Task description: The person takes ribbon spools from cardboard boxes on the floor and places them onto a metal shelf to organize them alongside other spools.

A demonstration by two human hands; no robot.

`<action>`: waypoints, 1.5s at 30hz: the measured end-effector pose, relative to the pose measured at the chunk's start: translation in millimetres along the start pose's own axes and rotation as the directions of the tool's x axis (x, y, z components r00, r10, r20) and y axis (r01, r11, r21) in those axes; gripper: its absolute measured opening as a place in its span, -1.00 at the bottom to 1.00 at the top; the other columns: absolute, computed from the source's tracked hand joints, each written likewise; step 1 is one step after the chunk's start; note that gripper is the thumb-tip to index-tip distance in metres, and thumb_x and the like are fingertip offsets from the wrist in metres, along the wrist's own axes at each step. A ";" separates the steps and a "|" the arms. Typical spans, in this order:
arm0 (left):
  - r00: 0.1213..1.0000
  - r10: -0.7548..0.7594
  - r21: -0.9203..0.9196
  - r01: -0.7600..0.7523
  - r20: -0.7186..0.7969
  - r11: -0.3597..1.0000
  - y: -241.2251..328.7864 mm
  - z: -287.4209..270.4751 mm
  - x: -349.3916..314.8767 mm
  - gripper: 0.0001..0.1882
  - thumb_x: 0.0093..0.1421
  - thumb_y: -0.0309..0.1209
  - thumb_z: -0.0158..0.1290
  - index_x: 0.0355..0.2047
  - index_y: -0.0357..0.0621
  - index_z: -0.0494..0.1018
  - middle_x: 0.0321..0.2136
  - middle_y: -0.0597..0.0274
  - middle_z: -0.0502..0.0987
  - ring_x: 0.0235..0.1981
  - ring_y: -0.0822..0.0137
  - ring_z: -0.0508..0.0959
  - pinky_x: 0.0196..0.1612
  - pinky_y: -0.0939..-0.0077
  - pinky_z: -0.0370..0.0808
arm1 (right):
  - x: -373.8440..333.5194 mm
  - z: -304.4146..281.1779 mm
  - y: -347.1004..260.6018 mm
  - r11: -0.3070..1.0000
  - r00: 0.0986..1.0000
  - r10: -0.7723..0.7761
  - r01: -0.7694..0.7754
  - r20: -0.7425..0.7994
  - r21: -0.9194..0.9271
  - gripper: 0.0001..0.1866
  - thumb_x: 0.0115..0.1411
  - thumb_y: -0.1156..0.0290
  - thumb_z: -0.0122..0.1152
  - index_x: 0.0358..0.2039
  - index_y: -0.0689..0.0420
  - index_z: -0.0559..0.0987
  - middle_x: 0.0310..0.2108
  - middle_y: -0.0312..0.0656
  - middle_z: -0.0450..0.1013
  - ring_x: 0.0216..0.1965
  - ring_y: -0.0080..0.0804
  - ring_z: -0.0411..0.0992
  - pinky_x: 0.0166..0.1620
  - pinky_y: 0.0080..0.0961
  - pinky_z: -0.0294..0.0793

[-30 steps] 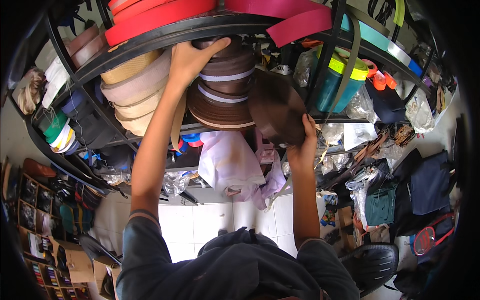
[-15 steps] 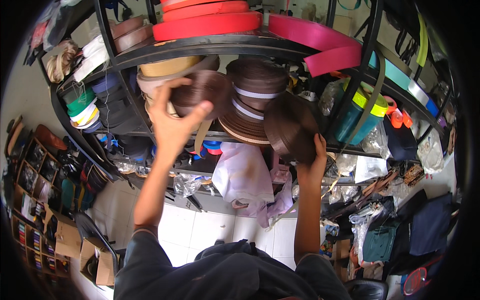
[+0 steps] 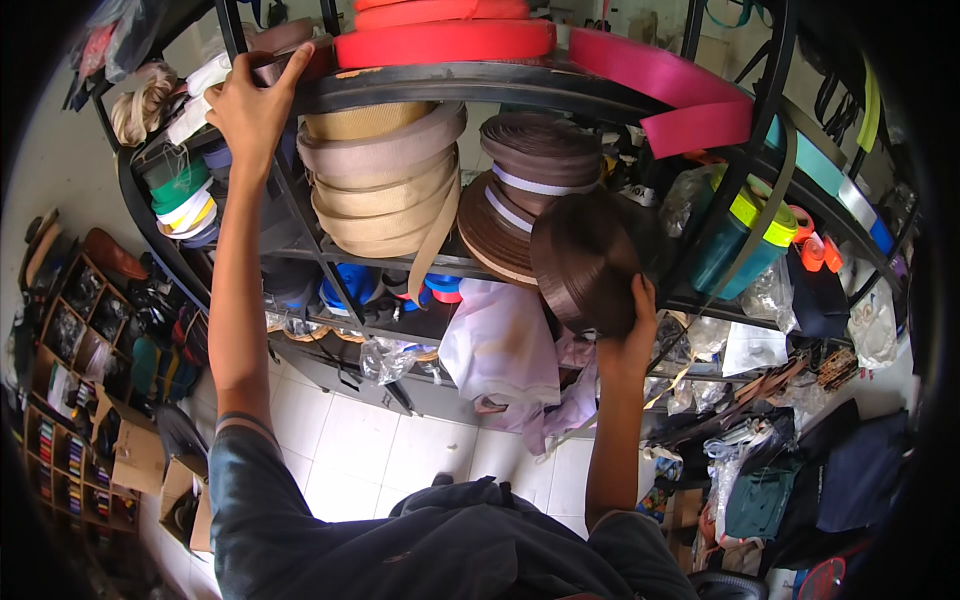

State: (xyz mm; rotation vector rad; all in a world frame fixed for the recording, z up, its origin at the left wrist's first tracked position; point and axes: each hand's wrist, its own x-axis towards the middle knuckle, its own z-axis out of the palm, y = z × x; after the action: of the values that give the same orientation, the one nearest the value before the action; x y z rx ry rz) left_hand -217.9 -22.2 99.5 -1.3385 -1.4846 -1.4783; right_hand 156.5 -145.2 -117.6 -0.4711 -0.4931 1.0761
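My left hand (image 3: pixel 248 108) is raised to the upper shelf at the left. Its thumb and fingers are spread around a brown roll of ribbon (image 3: pixel 288 66), which sits beside the red rolls and is partly hidden by the hand. My right hand (image 3: pixel 630 325) grips the lower right edge of a large dark brown roll of ribbon (image 3: pixel 585 265), tilted in front of the middle shelf. Behind that roll stands a stack of brown ribbon rolls (image 3: pixel 540 150) with pale bands between some of them. Left of the stack are piled beige webbing rolls (image 3: pixel 385 185), one tail hanging down.
Red rolls (image 3: pixel 445 42) and a magenta roll (image 3: pixel 660 75) lie on the black metal shelf (image 3: pixel 440 88). A teal tub with a yellow rim (image 3: pixel 755 230) stands at the right. White cloth (image 3: pixel 500 345) hangs below. Cardboard boxes (image 3: pixel 135 455) stand on the floor at the left.
My left hand has carried the brown roll from in front of the beige webbing up and left to the upper shelf. My right hand still holds the dark roll in about the same place.
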 end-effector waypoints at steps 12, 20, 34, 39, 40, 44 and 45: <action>0.935 0.260 -0.613 -0.354 -0.240 0.707 56.9 -17.6 -91.1 -0.61 0.07 -0.33 0.14 -0.14 -0.26 0.34 -0.17 -0.03 0.33 -0.10 0.03 0.33 0.00 0.24 0.26 | -10.9 -6.5 -6.2 0.998 0.994 -0.061 0.059 -0.096 -0.025 -0.74 0.22 0.30 0.06 -0.10 0.09 0.45 -0.10 -0.27 0.43 -0.04 -0.39 0.40 0.02 -0.40 0.39; 0.681 0.437 -0.508 -0.110 0.588 0.855 152.6 59.0 -129.8 0.06 -0.25 0.21 0.24 0.17 -0.16 0.17 0.17 -0.34 0.08 0.18 -0.43 0.05 0.22 -0.01 0.08 | -21.9 -14.4 -15.3 0.999 0.992 -0.044 0.042 -0.116 -0.018 -0.73 0.22 0.31 0.06 -0.08 0.08 0.43 -0.08 -0.26 0.42 -0.03 -0.38 0.40 0.02 -0.41 0.40; 0.381 0.086 -0.217 0.316 0.920 0.923 141.2 129.0 -89.3 -0.37 0.07 0.09 -0.10 -0.16 -0.25 0.48 -0.34 0.08 0.52 -0.50 0.33 0.42 -0.47 0.48 0.37 | -33.7 -29.7 -28.7 0.997 0.993 -0.076 0.076 -0.095 -0.008 -0.76 0.24 0.33 0.03 -0.11 0.11 0.42 -0.12 -0.24 0.42 -0.07 -0.38 0.42 0.00 -0.41 0.42; 0.436 0.053 -0.358 0.657 0.898 0.664 135.6 125.1 -85.5 -0.59 0.23 -0.26 -0.14 0.03 -0.21 0.32 -0.23 0.22 0.50 -0.31 0.39 0.49 -0.37 0.48 0.45 | -31.0 -29.0 -23.6 0.999 0.996 -0.037 0.037 -0.082 -0.001 -0.77 0.24 0.33 0.03 -0.11 0.10 0.42 -0.12 -0.24 0.43 -0.08 -0.37 0.43 -0.01 -0.38 0.43; 0.463 0.059 -0.420 0.734 0.884 0.534 135.0 119.4 -93.3 -0.59 0.23 -0.28 -0.13 0.03 -0.23 0.32 -0.21 0.19 0.50 -0.27 0.36 0.50 -0.30 0.45 0.46 | -30.9 -29.0 -22.0 1.000 0.995 -0.027 0.027 -0.092 -0.005 -0.77 0.24 0.33 0.04 -0.11 0.10 0.42 -0.12 -0.24 0.43 -0.07 -0.37 0.42 -0.01 -0.38 0.43; 0.432 0.129 -0.446 0.889 0.893 0.104 129.5 69.3 -111.7 -0.54 0.22 -0.27 -0.03 0.00 -0.41 0.29 -0.10 -0.02 0.45 -0.12 0.25 0.50 -0.07 0.42 0.46 | -27.1 -31.1 -21.6 0.999 0.995 -0.035 0.037 -0.091 0.017 -0.78 0.23 0.34 0.04 -0.13 0.08 0.43 -0.12 -0.25 0.43 -0.06 -0.37 0.41 -0.01 -0.36 0.43; 0.406 0.159 -0.420 0.905 0.900 0.066 126.9 50.8 -115.9 -0.47 0.19 -0.22 0.02 -0.04 -0.49 0.28 -0.10 -0.12 0.44 -0.11 0.24 0.50 -0.11 0.45 0.46 | -26.3 -32.9 -21.3 1.000 0.995 -0.027 0.029 -0.101 0.013 -0.78 0.23 0.34 0.05 -0.12 0.07 0.42 -0.12 -0.25 0.43 -0.06 -0.37 0.41 -0.01 -0.36 0.43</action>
State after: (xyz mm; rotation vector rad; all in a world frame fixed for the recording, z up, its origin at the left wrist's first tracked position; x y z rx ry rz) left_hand -56.4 -17.4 21.8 -2.8760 -1.5177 -2.8229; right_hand 180.8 -181.6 -135.3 -0.5023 -0.4019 1.0232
